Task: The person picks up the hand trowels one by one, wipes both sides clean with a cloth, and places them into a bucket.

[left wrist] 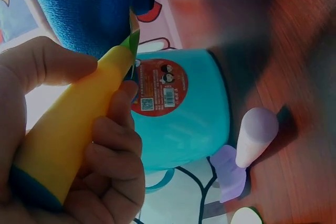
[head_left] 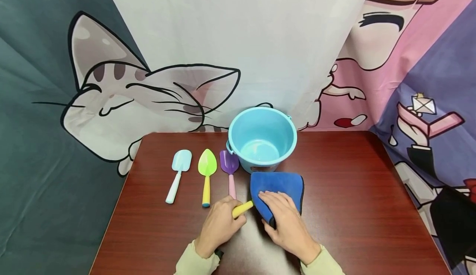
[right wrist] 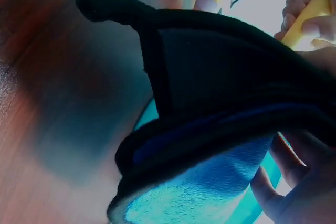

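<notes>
My left hand [head_left: 220,222] grips the yellow handle [head_left: 242,209] of a garden hand tool. Past the handle a bit of green shows in the left wrist view, and the tool's head is hidden by a folded blue towel [head_left: 288,183] with black edging. Fingers spread over it, my right hand [head_left: 288,225] holds this towel around the tool's head. In the right wrist view the towel's layers [right wrist: 205,192] hang in folds. Just beyond the hands lies a purple scoop [head_left: 229,162] with a pink handle.
Behind the towel a light blue bucket [head_left: 280,159] stands upright at the table's back edge. To the left, a green trowel [head_left: 207,163] with a yellow handle and a pale blue scoop [head_left: 181,160] lie on the brown table [head_left: 353,209]. A printed cloth hangs behind.
</notes>
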The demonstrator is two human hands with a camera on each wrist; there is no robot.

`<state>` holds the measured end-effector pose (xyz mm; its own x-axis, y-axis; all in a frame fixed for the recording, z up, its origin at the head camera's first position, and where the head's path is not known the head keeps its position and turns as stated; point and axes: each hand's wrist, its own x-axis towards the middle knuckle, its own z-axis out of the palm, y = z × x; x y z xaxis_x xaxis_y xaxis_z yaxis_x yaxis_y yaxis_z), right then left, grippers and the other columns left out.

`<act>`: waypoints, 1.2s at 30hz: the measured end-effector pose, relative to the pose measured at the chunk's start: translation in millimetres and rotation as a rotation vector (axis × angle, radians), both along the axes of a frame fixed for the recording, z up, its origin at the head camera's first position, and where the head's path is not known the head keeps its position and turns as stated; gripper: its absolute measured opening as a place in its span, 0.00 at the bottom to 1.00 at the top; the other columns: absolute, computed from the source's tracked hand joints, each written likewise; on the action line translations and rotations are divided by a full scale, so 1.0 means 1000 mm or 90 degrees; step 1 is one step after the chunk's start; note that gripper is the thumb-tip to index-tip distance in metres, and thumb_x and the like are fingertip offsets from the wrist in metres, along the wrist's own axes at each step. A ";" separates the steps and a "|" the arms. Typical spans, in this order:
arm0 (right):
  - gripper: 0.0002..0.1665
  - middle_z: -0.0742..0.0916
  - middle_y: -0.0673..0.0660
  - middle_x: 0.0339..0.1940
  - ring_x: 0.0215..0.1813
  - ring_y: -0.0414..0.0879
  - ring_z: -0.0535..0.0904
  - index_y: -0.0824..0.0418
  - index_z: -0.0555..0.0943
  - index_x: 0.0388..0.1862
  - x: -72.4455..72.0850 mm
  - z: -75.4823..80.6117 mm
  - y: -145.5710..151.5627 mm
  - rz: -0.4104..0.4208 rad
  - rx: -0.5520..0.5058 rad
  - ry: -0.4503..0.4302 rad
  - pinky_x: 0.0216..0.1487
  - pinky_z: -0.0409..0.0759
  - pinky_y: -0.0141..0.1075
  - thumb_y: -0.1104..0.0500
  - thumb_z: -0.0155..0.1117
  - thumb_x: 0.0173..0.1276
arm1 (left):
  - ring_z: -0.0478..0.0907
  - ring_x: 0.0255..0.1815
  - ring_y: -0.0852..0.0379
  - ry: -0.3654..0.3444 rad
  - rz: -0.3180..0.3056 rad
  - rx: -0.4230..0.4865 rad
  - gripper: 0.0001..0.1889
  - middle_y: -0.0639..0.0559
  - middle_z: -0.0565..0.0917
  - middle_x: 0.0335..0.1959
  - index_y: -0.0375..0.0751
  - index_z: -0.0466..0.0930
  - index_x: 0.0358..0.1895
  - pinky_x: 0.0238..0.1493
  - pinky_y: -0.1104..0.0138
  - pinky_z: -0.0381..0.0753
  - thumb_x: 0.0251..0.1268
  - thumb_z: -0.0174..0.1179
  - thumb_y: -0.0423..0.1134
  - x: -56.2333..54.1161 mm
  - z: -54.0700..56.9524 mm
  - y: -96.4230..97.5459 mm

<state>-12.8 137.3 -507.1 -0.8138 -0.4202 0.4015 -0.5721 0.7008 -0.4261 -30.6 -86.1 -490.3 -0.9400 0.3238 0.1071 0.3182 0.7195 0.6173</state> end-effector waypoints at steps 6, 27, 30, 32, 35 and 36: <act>0.58 0.76 0.57 0.72 0.75 0.54 0.66 0.61 0.66 0.75 0.000 -0.004 -0.001 0.006 0.027 -0.018 0.74 0.49 0.59 0.61 0.83 0.43 | 0.67 0.23 0.65 0.008 -0.001 0.011 0.10 0.61 0.75 0.26 0.39 0.88 0.37 0.26 0.72 0.67 0.49 0.68 0.35 -0.002 -0.002 -0.003; 0.51 0.82 0.65 0.63 0.63 0.62 0.78 0.68 0.76 0.66 -0.006 -0.012 0.028 -0.094 -0.085 0.106 0.72 0.64 0.37 0.88 0.56 0.35 | 0.63 0.23 0.64 0.005 0.019 -0.008 0.10 0.63 0.69 0.23 0.41 0.88 0.37 0.26 0.71 0.65 0.48 0.66 0.36 -0.003 -0.004 -0.016; 0.52 0.82 0.67 0.60 0.59 0.64 0.79 0.69 0.76 0.66 -0.006 -0.008 0.037 -0.139 -0.118 0.114 0.72 0.55 0.26 0.87 0.57 0.34 | 0.63 0.23 0.65 0.000 0.036 -0.014 0.11 0.63 0.70 0.23 0.42 0.88 0.37 0.27 0.71 0.65 0.48 0.66 0.36 -0.003 -0.006 -0.019; 0.50 0.83 0.67 0.59 0.58 0.65 0.79 0.68 0.76 0.66 -0.005 -0.005 0.041 -0.174 -0.138 0.110 0.71 0.55 0.24 0.86 0.56 0.36 | 0.64 0.23 0.65 -0.003 0.048 -0.015 0.11 0.64 0.71 0.23 0.42 0.88 0.38 0.27 0.71 0.65 0.49 0.66 0.36 -0.003 -0.007 -0.022; 0.46 0.83 0.67 0.59 0.57 0.65 0.79 0.67 0.76 0.66 -0.004 -0.002 0.046 -0.216 -0.162 0.110 0.70 0.57 0.23 0.84 0.54 0.41 | 0.64 0.23 0.64 -0.006 0.058 -0.012 0.11 0.64 0.72 0.24 0.42 0.88 0.39 0.27 0.71 0.66 0.51 0.66 0.36 -0.003 -0.008 -0.025; 0.46 0.83 0.67 0.59 0.58 0.65 0.79 0.67 0.77 0.66 -0.003 0.000 0.047 -0.226 -0.168 0.111 0.70 0.57 0.23 0.83 0.53 0.42 | 0.64 0.23 0.64 -0.007 0.060 -0.012 0.11 0.64 0.72 0.24 0.42 0.88 0.39 0.27 0.71 0.66 0.51 0.66 0.36 -0.003 -0.008 -0.026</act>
